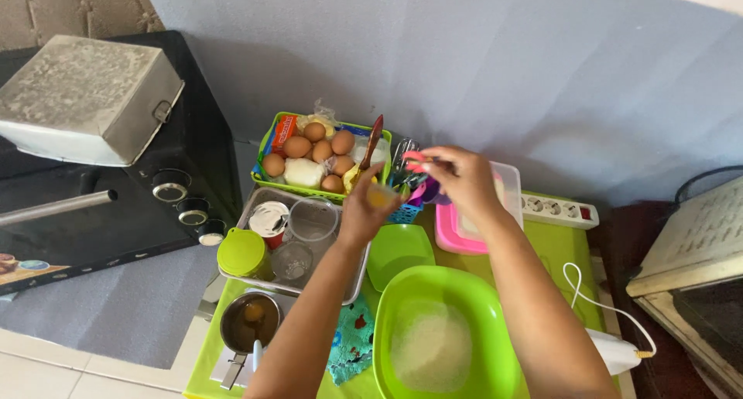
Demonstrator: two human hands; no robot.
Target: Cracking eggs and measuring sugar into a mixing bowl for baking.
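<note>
Your left hand (364,209) fingers grip a small yellow cup (379,196); right hand (460,178) fingers pinch a pink measuring spoon (416,160) directly upper right of it.

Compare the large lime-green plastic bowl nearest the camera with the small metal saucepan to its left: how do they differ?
The large lime-green plastic bowl is wide, handleless and holds a pale, grainy white powder; the small metal saucepan is narrower, has a handle pointing toward the camera, and holds a dark brown liquid. The bowl is bright plastic, the saucepan dull grey metal. Both stand upright and uncovered on the green table.
</note>
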